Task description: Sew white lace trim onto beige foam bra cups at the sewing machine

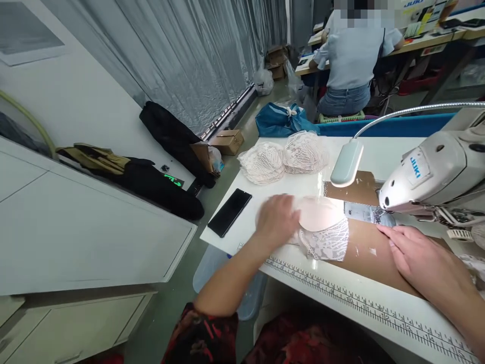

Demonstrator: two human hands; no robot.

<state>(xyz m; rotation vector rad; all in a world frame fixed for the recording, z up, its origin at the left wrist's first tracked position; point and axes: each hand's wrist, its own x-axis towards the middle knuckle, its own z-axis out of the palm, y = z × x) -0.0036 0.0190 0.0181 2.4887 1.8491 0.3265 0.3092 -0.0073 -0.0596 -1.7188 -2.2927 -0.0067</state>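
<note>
My left hand (278, 222) is smeared by motion. It is at the left edge of a pale pink bra cup (321, 215), and whether it grips the cup cannot be made out. White lace (328, 241) spreads from the cup's lower side toward the table's front edge. My right hand (415, 255) rests on the brown covering (366, 245) with its fingers stretched toward the metal needle plate (359, 213). Nothing shows in it. Right beside its fingertips is the head of a white sewing machine (424, 172).
Two piles of lace cups, a left pile (263, 163) and a right pile (306, 152), lie at the back. A black phone (230, 212) is at the left edge. A lamp (347, 163) hangs low over the table. Beyond, a person (350, 55) sits at another table.
</note>
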